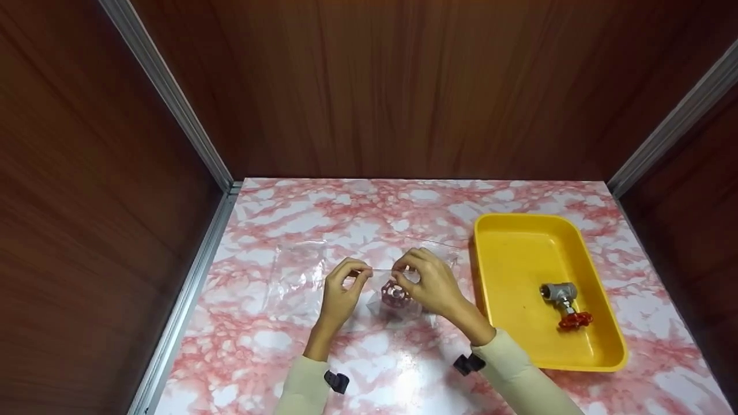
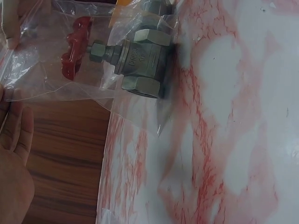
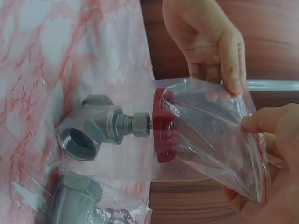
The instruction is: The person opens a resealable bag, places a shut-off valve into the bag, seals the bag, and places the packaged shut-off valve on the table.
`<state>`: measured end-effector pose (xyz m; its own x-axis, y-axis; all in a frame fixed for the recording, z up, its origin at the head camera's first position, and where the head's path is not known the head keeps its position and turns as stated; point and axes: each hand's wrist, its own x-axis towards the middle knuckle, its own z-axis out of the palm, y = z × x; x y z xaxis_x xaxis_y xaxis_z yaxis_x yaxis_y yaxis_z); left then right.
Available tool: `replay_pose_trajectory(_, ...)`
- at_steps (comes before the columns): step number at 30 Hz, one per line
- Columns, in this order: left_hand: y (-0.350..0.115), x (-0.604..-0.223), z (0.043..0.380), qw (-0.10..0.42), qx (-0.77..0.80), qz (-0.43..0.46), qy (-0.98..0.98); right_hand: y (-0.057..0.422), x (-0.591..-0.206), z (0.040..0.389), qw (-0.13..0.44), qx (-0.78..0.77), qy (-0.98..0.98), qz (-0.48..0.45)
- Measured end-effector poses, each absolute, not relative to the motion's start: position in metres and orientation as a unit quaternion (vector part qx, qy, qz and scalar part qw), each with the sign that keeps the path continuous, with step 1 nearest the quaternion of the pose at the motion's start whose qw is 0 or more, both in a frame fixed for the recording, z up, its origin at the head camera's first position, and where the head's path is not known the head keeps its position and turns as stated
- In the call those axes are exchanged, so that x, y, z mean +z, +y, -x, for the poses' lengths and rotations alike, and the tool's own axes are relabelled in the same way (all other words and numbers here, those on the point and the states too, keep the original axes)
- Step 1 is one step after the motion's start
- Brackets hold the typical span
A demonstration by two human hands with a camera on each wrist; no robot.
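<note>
A gate valve (image 2: 142, 60) with a red handwheel (image 3: 164, 126) stands upright inside a clear zip bag (image 3: 205, 135), its metal body down at the tabletop. My left hand (image 1: 340, 291) pinches the bag's top edge between thumb and fingers. On the other side, my right hand (image 1: 429, 282) pinches the same edge, a short way from the left. A red line runs along the bag's mouth in the right wrist view. From above, the handwheel shows through the plastic between my hands. Beside this bag lies a second bagged metal valve (image 3: 77, 198), hidden in the head view by my right hand.
A yellow tray (image 1: 501, 323) at the right holds another valve (image 1: 562, 300) with a red handwheel. A flat clear plastic bag (image 1: 297, 274) lies left of my hands on the red-and-white marbled table (image 1: 357, 202). Brown wood-grain panels (image 1: 369, 86) wall in the back and sides.
</note>
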<state>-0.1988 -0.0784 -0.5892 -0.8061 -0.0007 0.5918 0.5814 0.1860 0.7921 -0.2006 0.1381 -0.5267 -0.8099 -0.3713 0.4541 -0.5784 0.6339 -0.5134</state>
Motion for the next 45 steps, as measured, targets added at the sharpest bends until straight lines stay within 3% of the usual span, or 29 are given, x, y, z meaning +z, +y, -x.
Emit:
replay_pose_trajectory(12, -0.074, -0.559, 0.184, 0.251, -0.603, 0.216, -0.726, 0.136, -0.529, 0.201, 0.155, 0.348, -0.888, -0.258)
replay_pose_trajectory(23, -0.077, -0.59, 0.199, 0.242, -0.597, 0.208, -0.736, 0.137, -0.528, 0.199, 0.134, 0.352, -0.895, -0.24)
replay_pose_trajectory(45, -0.076, -0.591, 0.2, 0.252, -0.607, 0.196, -0.728, 0.142, -0.529, 0.197, 0.147, 0.356, -0.892, -0.236)
